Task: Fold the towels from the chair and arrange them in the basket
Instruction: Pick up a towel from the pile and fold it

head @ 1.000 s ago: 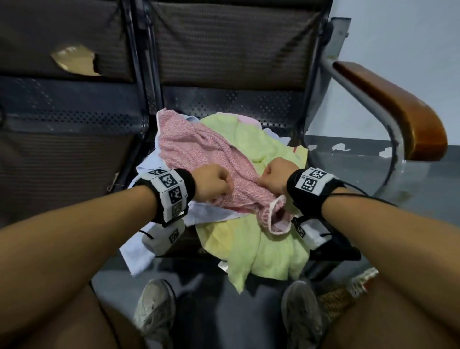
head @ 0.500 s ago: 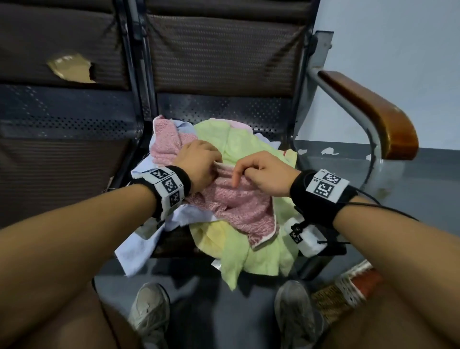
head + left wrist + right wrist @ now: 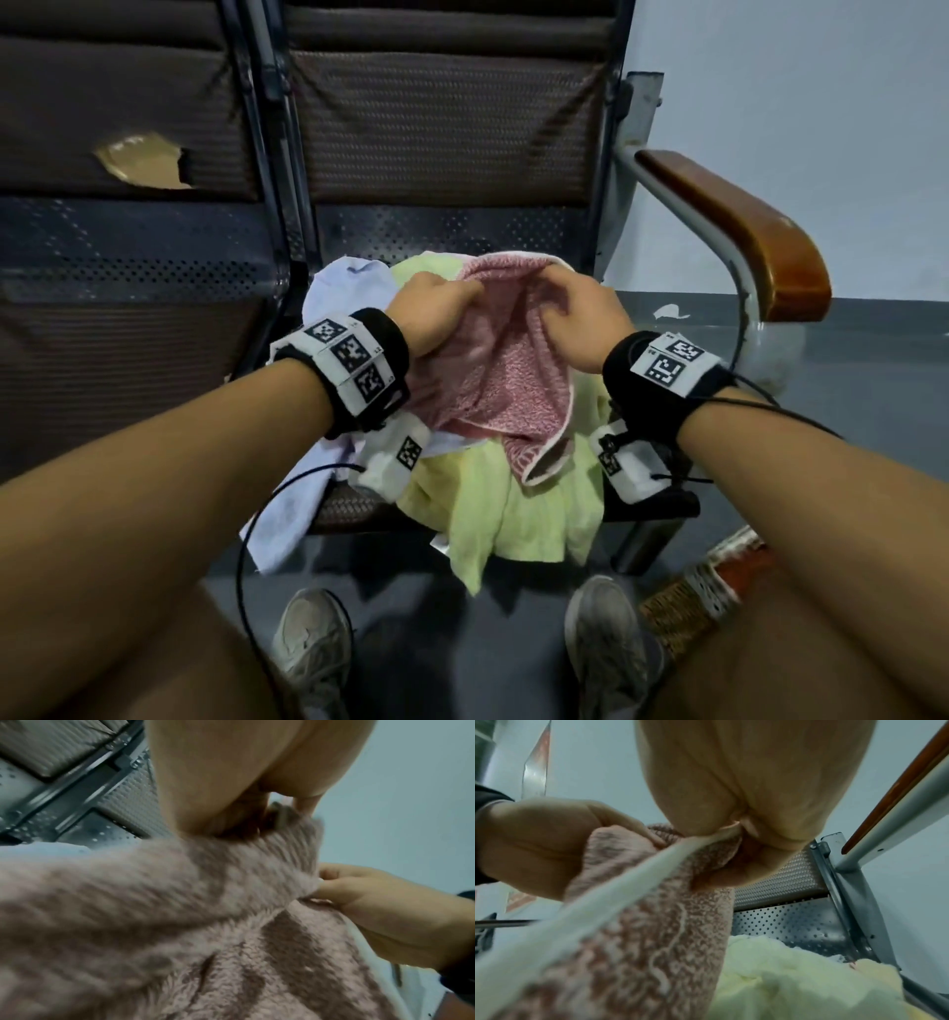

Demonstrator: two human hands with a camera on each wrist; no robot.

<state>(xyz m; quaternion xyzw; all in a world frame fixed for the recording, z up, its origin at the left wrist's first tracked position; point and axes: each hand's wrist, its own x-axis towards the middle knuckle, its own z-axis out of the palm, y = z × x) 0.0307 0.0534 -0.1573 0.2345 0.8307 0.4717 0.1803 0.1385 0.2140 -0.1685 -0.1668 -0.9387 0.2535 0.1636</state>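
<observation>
A pink towel (image 3: 506, 380) with a white hem is raised above the pile on the chair seat (image 3: 354, 506). My left hand (image 3: 436, 311) grips its upper edge on the left, and my right hand (image 3: 580, 313) pinches the edge on the right. The left wrist view shows the pink towel (image 3: 180, 912) bunched under my left hand's fingers (image 3: 246, 815). In the right wrist view the pink towel (image 3: 659, 923) hangs from my right hand, its white hem (image 3: 618, 892) running diagonally. A yellow-green towel (image 3: 513, 514) and a pale blue towel (image 3: 287, 514) lie beneath. A woven basket (image 3: 703, 591) shows at the lower right.
The chair's wooden armrest (image 3: 739, 231) juts out on the right, and its backrest (image 3: 441, 118) stands behind the pile. A second seat (image 3: 123, 334) adjoins on the left. My shoes (image 3: 606, 647) rest on the grey floor below the seat.
Both hands have worked along the pink towel to its far edge and lifted it up off the pile. The hands now hold it closer together and higher.
</observation>
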